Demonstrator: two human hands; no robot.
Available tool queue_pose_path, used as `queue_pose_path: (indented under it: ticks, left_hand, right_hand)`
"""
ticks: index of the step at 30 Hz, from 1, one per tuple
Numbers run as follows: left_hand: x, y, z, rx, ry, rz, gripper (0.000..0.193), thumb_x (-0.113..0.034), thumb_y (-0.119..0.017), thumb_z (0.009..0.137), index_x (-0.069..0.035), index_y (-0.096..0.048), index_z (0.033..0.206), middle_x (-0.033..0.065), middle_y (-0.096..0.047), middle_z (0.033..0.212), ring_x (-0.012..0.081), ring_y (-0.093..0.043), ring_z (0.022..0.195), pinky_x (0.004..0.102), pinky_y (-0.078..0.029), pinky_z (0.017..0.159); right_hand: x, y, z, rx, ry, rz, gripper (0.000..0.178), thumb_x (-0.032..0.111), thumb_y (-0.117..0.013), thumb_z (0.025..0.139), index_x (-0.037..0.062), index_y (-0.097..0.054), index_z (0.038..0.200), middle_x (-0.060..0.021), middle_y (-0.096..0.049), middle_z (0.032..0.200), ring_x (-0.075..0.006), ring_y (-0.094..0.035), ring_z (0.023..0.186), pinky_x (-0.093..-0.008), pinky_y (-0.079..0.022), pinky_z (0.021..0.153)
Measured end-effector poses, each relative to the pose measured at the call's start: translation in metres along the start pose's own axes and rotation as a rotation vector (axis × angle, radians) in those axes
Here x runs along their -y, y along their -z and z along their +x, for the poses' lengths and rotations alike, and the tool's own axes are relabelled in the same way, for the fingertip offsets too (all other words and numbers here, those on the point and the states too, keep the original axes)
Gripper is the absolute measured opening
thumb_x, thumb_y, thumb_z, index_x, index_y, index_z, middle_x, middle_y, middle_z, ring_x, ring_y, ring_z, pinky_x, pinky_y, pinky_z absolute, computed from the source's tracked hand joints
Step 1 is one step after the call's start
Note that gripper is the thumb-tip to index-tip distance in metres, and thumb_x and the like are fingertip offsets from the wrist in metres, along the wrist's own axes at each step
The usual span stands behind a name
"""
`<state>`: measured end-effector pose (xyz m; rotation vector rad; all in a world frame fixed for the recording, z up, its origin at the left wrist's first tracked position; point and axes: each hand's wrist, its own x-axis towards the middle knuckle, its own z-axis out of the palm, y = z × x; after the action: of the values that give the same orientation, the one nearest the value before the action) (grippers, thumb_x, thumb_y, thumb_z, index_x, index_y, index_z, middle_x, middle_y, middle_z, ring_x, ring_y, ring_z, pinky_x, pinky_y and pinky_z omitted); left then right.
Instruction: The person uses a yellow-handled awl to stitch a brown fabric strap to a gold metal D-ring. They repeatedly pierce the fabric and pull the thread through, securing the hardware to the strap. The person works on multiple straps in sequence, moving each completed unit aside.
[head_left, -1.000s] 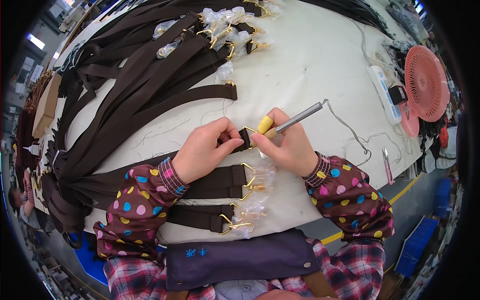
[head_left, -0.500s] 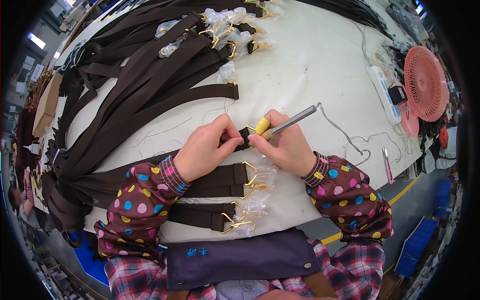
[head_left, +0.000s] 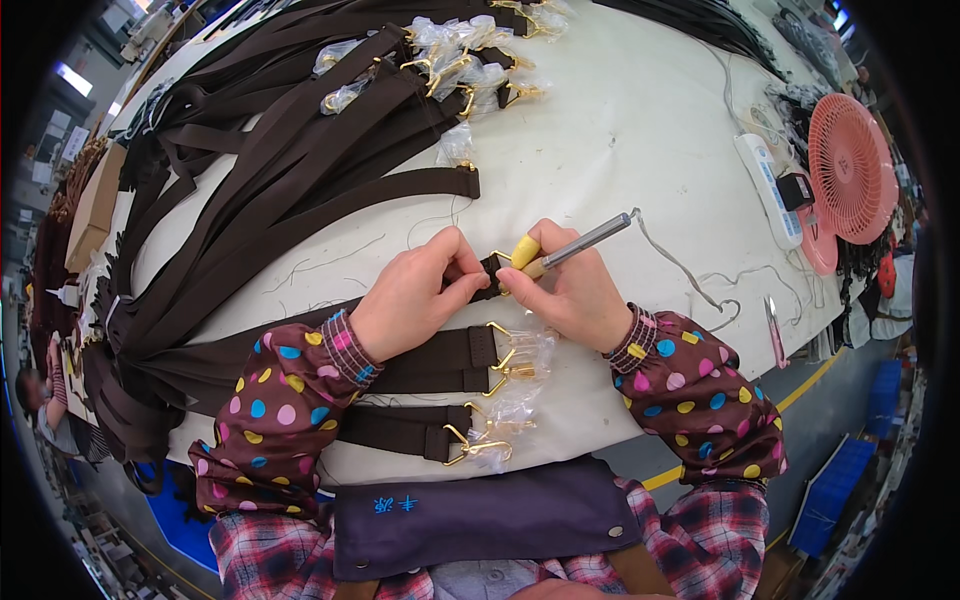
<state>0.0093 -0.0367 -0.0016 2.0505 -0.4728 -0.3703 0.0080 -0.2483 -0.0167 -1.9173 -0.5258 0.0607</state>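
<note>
Corded tool [head_left: 598, 237] nudged leftward, tip hidden, right fingers [head_left: 532, 293] gripping, left fingers [head_left: 462, 292] pinching strap [head_left: 491, 267]

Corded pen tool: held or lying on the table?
Held: the right hand grips the pen tool, its cord trailing from the far end.

Heaped straps [head_left: 310, 140] on a worktable [head_left: 610, 160] mark a workshop.

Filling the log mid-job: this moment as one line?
Left hand: pinching dark strap end | Right hand: holding corded pen-like tool near gold buckle | Nearby: more straps
</note>
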Motion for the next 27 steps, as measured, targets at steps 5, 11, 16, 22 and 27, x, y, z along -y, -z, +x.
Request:
queue_pose_path:
  ticks: [5, 11, 16, 22, 27]
  left_hand:
    - [0.009, 0.001, 0.003, -0.008, 0.076, -0.175, 0.017, -0.008, -0.064, 0.091, 0.000, -0.049, 0.093, 0.0079, -0.064, 0.081, 0.0156, -0.063, 0.072, 0.0275, -0.051, 0.064]
    - [-0.003, 0.013, 0.002, -0.002, -0.012, -0.015, 0.021, -0.010, -0.067, 0.088, -0.002, -0.052, 0.100, 0.0093, -0.058, 0.092, 0.0176, -0.063, 0.074, 0.0291, -0.052, 0.067]
    - [0.003, 0.022, 0.000, 0.148, -0.200, 0.280, 0.021, -0.014, -0.070, 0.085, -0.007, -0.057, 0.100, 0.0104, -0.052, 0.095, 0.0247, -0.060, 0.084, 0.0348, -0.050, 0.073]
    - [0.008, 0.020, 0.002, 0.143, -0.160, 0.232, 0.015, -0.014, -0.071, 0.085, -0.007, -0.058, 0.092, 0.0110, -0.051, 0.093, 0.0272, -0.058, 0.081, 0.0358, -0.048, 0.072]
    - [0.007, 0.020, 0.002, 0.114, -0.144, 0.203, 0.015, -0.014, -0.070, 0.086, -0.007, -0.058, 0.092, 0.0107, -0.051, 0.094, 0.0262, -0.059, 0.078, 0.0348, -0.048, 0.070]
  right_hand:
    - [0.004, 0.000, 0.000, 0.039, -0.101, 0.042, 0.020, 0.008, -0.067, 0.089, 0.0007, -0.049, 0.090, -0.0061, -0.061, 0.079, -0.0104, -0.061, 0.074, -0.0249, -0.049, 0.065]
    - [0.004, -0.001, -0.002, 0.056, -0.147, 0.174, 0.020, 0.010, -0.067, 0.090, 0.0015, -0.049, 0.094, -0.0035, -0.060, 0.085, -0.0078, -0.060, 0.079, -0.0239, -0.049, 0.066]
    - [0.006, -0.002, 0.000, 0.060, -0.095, 0.122, 0.022, 0.011, -0.069, 0.089, 0.0008, -0.050, 0.091, -0.0048, -0.060, 0.082, -0.0085, -0.059, 0.076, -0.0246, -0.048, 0.063]
    - [0.003, -0.007, 0.002, 0.010, -0.033, 0.084, 0.026, 0.015, -0.073, 0.085, 0.0001, -0.051, 0.086, -0.0074, -0.062, 0.073, -0.0129, -0.059, 0.064, -0.0267, -0.047, 0.057]
    - [0.002, -0.008, 0.002, -0.009, -0.009, 0.060, 0.028, 0.017, -0.074, 0.084, 0.0005, -0.052, 0.084, -0.0080, -0.061, 0.070, -0.0153, -0.058, 0.060, -0.0272, -0.046, 0.055]
